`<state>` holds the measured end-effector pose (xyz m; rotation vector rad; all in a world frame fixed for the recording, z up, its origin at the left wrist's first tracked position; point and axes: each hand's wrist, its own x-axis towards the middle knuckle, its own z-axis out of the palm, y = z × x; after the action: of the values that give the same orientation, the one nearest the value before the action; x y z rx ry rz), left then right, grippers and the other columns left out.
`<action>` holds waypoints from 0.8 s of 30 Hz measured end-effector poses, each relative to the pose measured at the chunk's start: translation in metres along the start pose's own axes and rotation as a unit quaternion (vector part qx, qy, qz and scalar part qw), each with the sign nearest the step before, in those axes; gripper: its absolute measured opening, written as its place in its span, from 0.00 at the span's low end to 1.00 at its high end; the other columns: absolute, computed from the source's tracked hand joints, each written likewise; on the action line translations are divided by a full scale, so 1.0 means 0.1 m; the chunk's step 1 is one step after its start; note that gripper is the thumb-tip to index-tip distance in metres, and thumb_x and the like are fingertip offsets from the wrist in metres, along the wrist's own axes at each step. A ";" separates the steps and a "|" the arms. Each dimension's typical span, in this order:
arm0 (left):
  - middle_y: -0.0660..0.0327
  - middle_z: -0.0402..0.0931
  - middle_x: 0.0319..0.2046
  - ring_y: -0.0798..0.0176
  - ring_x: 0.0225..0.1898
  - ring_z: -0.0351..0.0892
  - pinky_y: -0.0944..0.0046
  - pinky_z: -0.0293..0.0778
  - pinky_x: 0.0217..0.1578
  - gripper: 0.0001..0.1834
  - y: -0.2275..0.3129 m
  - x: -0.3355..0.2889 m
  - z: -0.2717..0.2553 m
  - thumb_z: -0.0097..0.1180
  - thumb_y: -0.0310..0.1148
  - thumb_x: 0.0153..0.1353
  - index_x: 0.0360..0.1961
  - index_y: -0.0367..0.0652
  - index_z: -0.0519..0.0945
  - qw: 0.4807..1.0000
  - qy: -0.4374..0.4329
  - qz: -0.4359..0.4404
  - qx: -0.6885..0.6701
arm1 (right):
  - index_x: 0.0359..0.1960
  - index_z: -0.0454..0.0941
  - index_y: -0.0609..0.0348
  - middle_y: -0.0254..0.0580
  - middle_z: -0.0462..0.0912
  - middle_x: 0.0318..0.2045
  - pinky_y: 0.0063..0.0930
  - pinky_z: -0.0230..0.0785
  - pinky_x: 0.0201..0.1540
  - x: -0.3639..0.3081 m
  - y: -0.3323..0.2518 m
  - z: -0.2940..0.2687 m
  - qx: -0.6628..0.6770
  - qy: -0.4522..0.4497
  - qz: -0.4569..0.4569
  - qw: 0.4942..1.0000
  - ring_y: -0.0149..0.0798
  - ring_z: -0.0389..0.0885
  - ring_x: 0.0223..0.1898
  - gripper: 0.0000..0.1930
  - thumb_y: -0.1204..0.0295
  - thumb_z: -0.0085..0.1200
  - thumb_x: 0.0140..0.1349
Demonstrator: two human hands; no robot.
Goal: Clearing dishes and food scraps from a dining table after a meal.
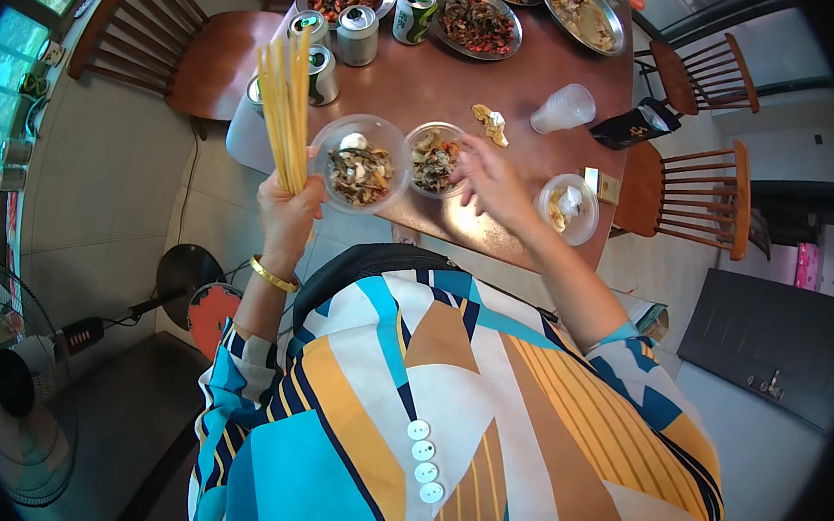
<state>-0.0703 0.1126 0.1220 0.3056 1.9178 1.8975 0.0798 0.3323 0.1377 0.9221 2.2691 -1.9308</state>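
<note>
My left hand (292, 217) is closed around a bundle of wooden chopsticks (284, 123) that stands upright. The same hand also grips the rim of a clear plastic bowl (388, 136) with food scraps and a crumpled white tissue inside. To its right, at the table's near edge, is a second clear bowl (433, 128) with more scraps. My right hand (492, 186) is at that bowl's right rim, its fingers apart and partly bent. Whether the fingertips touch the rim is hard to see.
On the brown table (383, 95) are several drink cans (358, 35) and metal plates of food (478, 23). Stacked plastic cups (563, 109), a crumpled napkin (491, 124), a third bowl (567, 210) and a small box (604, 187) lie right. Chairs (699, 191) and a fan (13, 380) stand around.
</note>
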 end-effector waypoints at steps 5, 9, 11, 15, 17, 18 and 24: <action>0.66 0.71 0.16 0.77 0.13 0.65 0.77 0.61 0.12 0.15 0.30 -0.04 0.25 0.54 0.24 0.51 0.42 0.36 0.75 0.989 -0.129 -0.069 0.036 | 0.61 0.53 0.59 0.39 0.73 0.23 0.15 0.57 0.10 -0.14 0.04 0.40 -0.004 0.013 -0.032 0.999 0.25 0.67 0.13 0.23 0.70 0.37 0.63; 0.65 0.70 0.17 0.77 0.12 0.65 0.77 0.61 0.11 0.15 0.33 0.10 0.43 0.57 0.29 0.53 0.42 0.36 0.74 0.971 -0.220 -0.095 0.019 | 0.62 0.52 0.59 0.33 0.65 0.17 0.13 0.45 0.08 -0.14 0.08 0.25 0.212 0.030 0.132 0.968 0.22 0.56 0.10 0.25 0.76 0.34 0.60; 0.66 0.70 0.17 0.76 0.12 0.64 0.77 0.60 0.11 0.18 0.27 0.17 0.47 0.60 0.34 0.53 0.42 0.36 0.74 0.954 -0.264 -0.138 0.027 | 0.62 0.52 0.58 0.33 0.65 0.17 0.13 0.44 0.08 -0.14 0.11 0.15 0.213 0.015 0.137 0.967 0.22 0.56 0.10 0.25 0.75 0.35 0.60; 0.66 0.69 0.16 0.76 0.11 0.63 0.77 0.59 0.11 0.18 0.21 0.20 0.52 0.60 0.34 0.52 0.42 0.36 0.74 0.952 -0.254 -0.168 -0.014 | 0.62 0.52 0.57 0.30 0.63 0.15 0.14 0.48 0.12 -0.12 0.26 0.09 0.165 0.001 0.098 0.981 0.21 0.56 0.12 0.25 0.74 0.35 0.61; 0.66 0.68 0.15 0.76 0.11 0.63 0.77 0.59 0.11 0.18 0.20 0.23 0.52 0.60 0.31 0.52 0.43 0.36 0.73 0.949 -0.246 -0.198 -0.021 | 0.62 0.52 0.57 0.29 0.62 0.15 0.14 0.49 0.13 -0.08 0.34 0.08 0.132 0.004 0.063 0.989 0.21 0.56 0.14 0.25 0.74 0.36 0.62; 0.66 0.68 0.15 0.76 0.11 0.63 0.77 0.59 0.11 0.18 0.19 0.25 0.50 0.60 0.31 0.52 0.43 0.36 0.73 0.948 -0.245 -0.201 -0.020 | 0.62 0.52 0.57 0.28 0.61 0.14 0.14 0.51 0.15 -0.07 0.37 0.08 0.080 -0.008 0.016 0.997 0.20 0.57 0.15 0.25 0.73 0.36 0.62; 0.67 0.69 0.15 0.77 0.12 0.64 0.78 0.61 0.12 0.15 0.19 0.24 0.38 0.56 0.24 0.51 0.42 0.38 0.75 0.960 -0.227 -0.161 0.040 | 0.55 0.64 0.57 0.26 0.64 0.17 0.14 0.56 0.17 0.05 0.21 -0.10 0.094 -0.011 -0.012 0.995 0.20 0.61 0.16 0.18 0.71 0.39 0.63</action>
<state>-0.0776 0.1582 0.1379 0.3888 1.6197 1.3974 0.0883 0.3446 0.1195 0.8888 2.1250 -2.1826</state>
